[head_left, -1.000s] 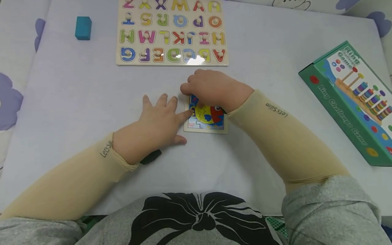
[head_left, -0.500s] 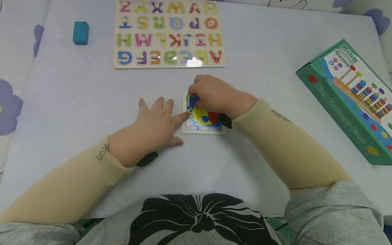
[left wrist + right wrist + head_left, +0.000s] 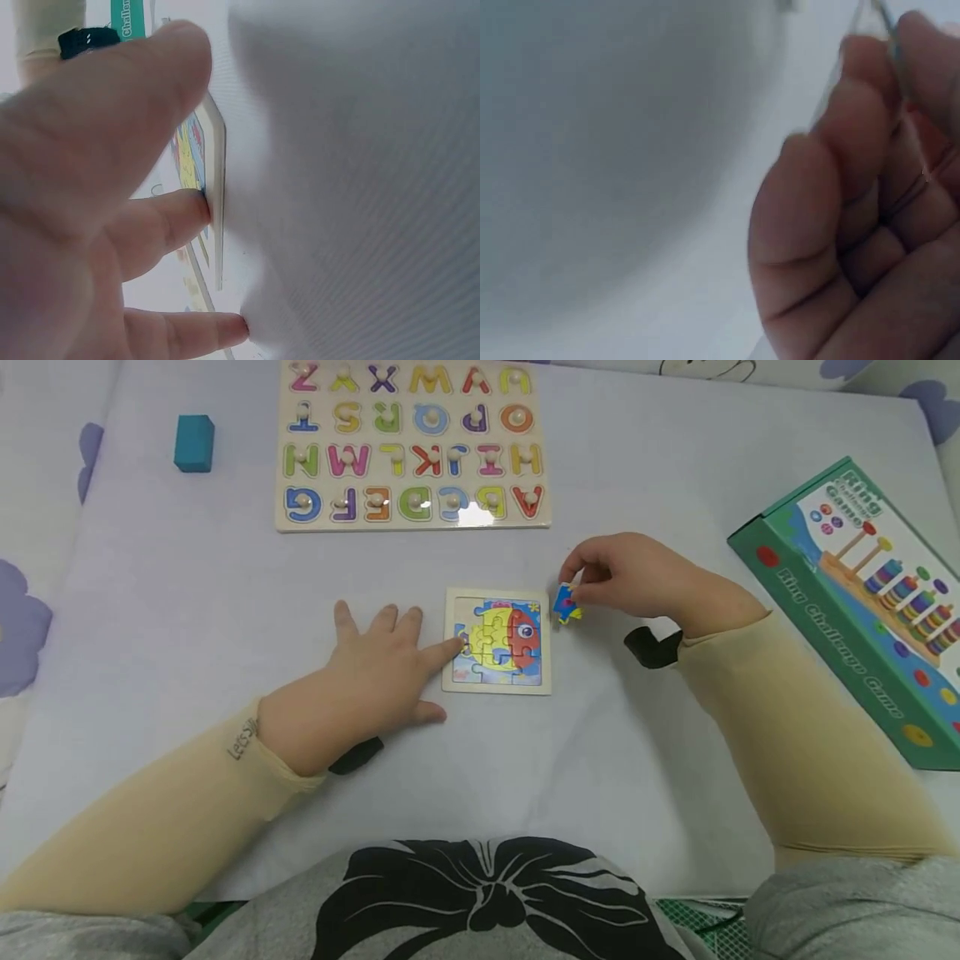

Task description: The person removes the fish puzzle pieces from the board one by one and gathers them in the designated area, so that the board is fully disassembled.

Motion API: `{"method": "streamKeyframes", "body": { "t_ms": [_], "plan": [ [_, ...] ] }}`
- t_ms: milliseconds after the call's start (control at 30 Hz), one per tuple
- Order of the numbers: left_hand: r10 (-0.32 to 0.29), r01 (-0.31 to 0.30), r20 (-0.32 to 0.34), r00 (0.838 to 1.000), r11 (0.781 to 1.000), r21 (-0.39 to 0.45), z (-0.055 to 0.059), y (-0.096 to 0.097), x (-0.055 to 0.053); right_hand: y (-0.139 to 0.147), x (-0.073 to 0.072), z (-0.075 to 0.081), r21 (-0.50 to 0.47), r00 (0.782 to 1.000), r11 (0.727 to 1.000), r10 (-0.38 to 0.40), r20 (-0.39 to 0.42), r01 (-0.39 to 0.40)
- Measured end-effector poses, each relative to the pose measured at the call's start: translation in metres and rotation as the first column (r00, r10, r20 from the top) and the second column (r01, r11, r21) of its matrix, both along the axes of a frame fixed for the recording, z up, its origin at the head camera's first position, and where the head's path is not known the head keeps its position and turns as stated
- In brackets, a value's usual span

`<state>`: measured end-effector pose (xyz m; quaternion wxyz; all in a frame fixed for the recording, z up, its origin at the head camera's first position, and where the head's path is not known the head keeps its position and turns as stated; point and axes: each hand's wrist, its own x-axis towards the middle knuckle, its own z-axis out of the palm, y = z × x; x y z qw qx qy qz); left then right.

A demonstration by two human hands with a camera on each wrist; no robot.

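On the white worktop (image 3: 465,785), the right hand (image 3: 645,577) pinches a blue puzzle piece (image 3: 566,602) just right of the fish tray (image 3: 495,688), whose left edge the spread left hand (image 3: 360,685) touches; the thin piece seems light, stiff and best held by its edges

Puzzle (image 3: 498,642): square, pale wooden frame, yellow fish with red head facing right. Lying flat on bench (image 3: 465,785); mostly filled, bare at upper left. Touched at left edge by finger of spread left hand (image 3: 360,685). Piece (image 3: 565,602): small, blue and yellow, pinched in right hand (image 3: 637,577), tilted, just beside puzzle's right edge.
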<state>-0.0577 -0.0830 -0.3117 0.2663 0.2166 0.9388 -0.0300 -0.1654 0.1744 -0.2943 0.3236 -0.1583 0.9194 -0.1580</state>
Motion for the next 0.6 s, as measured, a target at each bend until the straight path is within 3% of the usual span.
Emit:
{"method": "streamKeyframes", "body": {
  "t_ms": [200, 600],
  "plan": [
    [0.01, -0.01, 0.011, 1.0, 1.0, 0.0, 0.0, -0.001, 0.0, 0.011, -0.001, -0.01, 0.057, 1.0, 0.998, -0.014, 0.02, 0.013],
    [0.008, -0.008, 0.0, 1.0, 1.0, -0.001, 0.0, -0.001, 0.0, 0.0, 0.001, -0.011, 0.176, 0.991, 0.978, 0.121, -0.049, -0.111]
  ]
}}
